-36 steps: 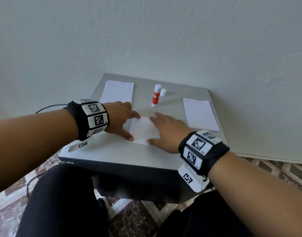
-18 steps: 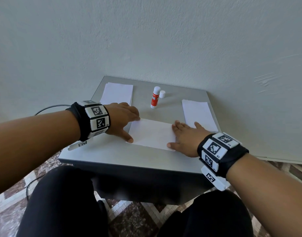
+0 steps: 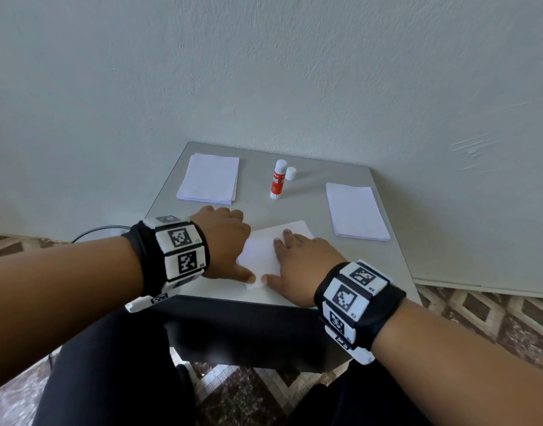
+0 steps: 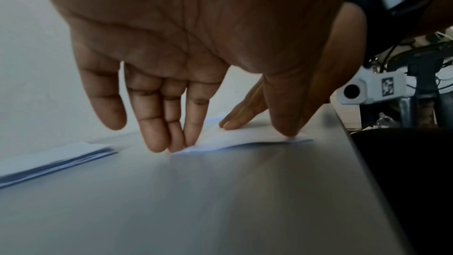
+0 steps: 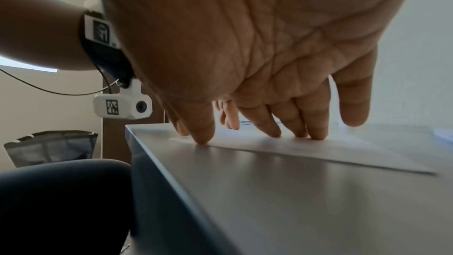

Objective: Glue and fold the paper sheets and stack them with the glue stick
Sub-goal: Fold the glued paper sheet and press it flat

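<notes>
Folded sheet [image 3: 265,252] at 6 o'clock on bench [image 3: 298,207]. My left hand [image 3: 224,241] and right hand [image 3: 298,265], grips spread flat, press it. Left edge bows up; uneven pressure could skew the crease.

The small grey table [image 3: 295,290] is seen from above by the head camera, facing 12 o'clock toward the wall [image 3: 264,72]. Each wrist camera is held very close under its palm, just above the tabletop. The white folded sheet [image 3: 261,253] is shared by all three views.
</notes>
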